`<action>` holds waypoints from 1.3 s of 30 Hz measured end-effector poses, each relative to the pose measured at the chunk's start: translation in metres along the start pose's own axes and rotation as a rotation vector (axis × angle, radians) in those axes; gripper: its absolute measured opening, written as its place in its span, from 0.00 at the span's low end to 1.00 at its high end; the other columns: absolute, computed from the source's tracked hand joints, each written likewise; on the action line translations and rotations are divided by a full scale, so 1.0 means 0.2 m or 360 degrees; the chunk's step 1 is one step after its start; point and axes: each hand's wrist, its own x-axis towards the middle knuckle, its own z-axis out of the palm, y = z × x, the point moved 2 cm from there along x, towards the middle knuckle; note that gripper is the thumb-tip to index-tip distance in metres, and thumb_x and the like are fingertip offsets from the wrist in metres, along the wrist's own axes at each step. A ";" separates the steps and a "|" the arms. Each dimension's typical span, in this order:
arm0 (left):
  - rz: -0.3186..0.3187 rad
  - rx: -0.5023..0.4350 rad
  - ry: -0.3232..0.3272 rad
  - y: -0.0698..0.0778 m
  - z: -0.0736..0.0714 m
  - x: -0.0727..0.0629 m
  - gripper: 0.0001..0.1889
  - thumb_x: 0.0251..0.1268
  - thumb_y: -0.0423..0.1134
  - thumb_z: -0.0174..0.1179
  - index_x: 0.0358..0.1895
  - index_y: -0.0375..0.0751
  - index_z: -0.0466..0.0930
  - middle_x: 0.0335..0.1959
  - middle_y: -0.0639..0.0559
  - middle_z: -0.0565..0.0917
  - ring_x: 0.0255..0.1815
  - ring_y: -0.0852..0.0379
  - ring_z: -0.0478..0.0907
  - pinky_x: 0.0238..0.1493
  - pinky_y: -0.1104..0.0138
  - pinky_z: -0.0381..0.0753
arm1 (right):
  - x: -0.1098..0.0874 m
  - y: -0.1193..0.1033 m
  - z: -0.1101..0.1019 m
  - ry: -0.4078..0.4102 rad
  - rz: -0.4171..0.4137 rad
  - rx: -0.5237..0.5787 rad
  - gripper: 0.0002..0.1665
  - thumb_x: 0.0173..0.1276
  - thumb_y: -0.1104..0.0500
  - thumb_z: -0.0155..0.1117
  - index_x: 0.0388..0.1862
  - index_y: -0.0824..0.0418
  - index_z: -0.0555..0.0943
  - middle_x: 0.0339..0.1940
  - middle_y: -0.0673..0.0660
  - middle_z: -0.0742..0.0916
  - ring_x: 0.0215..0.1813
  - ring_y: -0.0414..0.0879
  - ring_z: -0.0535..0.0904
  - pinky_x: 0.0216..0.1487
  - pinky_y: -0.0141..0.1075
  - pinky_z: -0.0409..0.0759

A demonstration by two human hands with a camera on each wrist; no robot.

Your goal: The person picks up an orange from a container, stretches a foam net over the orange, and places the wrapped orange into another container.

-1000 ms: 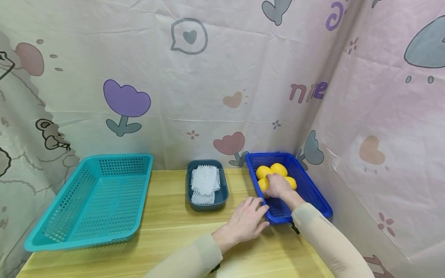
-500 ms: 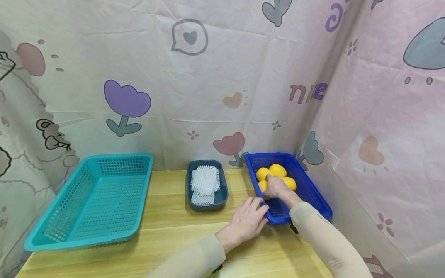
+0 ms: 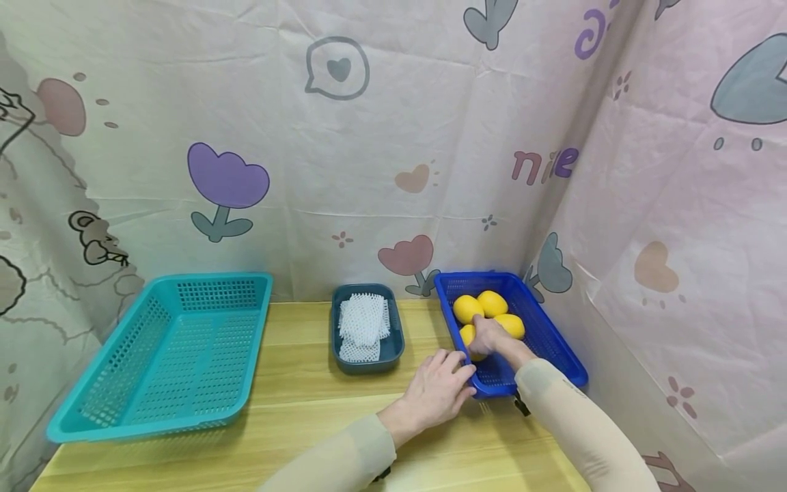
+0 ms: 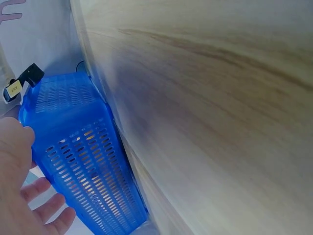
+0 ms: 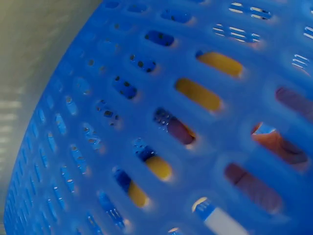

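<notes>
A blue perforated basket (image 3: 558, 342) stands at the right, holding several yellow fruits that look like lemons. My right hand (image 3: 490, 336) reaches down into it and grips the nearest lemon (image 3: 467, 335) by its left wall; the fingertips are partly hidden. Behind and to the right of that one lie other lemons (image 3: 492, 303). At the basket's near left corner, my left hand (image 3: 430, 389) holds the rim, and in the left wrist view its lower fingers extend beside the basket wall (image 4: 93, 166). Through the slots in the right wrist view, yellow peel (image 5: 199, 95) and fingers (image 5: 254, 188) show.
Left of the basket, a small dark tray (image 3: 369, 367) holds white foam fruit nets (image 3: 364, 321). A large turquoise basket (image 3: 209, 362) stands at the far left. All rest on a wooden table (image 3: 301, 383), backed by patterned cloth (image 3: 344, 150) that also rises at the right.
My right hand has shifted the held lemon slightly toward the near side of the basket, away from the ones behind. My left hand keeps its place at the rim.
</notes>
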 end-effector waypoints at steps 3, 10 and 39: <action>-0.0006 -0.0004 -0.0014 0.00 -0.01 0.00 0.19 0.83 0.61 0.63 0.66 0.59 0.85 0.67 0.55 0.86 0.61 0.55 0.83 0.60 0.62 0.89 | 0.02 0.03 0.01 -0.0009 0.0002 -0.0009 0.48 0.61 0.53 0.82 0.77 0.69 0.75 0.60 0.69 0.89 0.56 0.60 0.86 0.68 0.60 0.86; -0.0022 -0.0039 -0.0062 0.01 -0.02 0.01 0.20 0.84 0.61 0.62 0.67 0.59 0.86 0.68 0.56 0.86 0.62 0.55 0.83 0.62 0.62 0.89 | 0.09 0.12 0.07 -0.0046 -0.0035 0.0024 0.56 0.60 0.50 0.82 0.83 0.70 0.71 0.68 0.70 0.88 0.61 0.62 0.85 0.68 0.62 0.85; -0.0443 -0.0318 -0.0050 -0.22 -0.11 0.02 0.22 0.83 0.60 0.62 0.63 0.51 0.89 0.61 0.54 0.92 0.62 0.51 0.86 0.64 0.59 0.89 | -0.15 -0.05 -0.18 0.0390 -0.0244 0.0332 0.52 0.56 0.44 0.83 0.74 0.65 0.73 0.52 0.63 0.87 0.47 0.55 0.82 0.41 0.41 0.78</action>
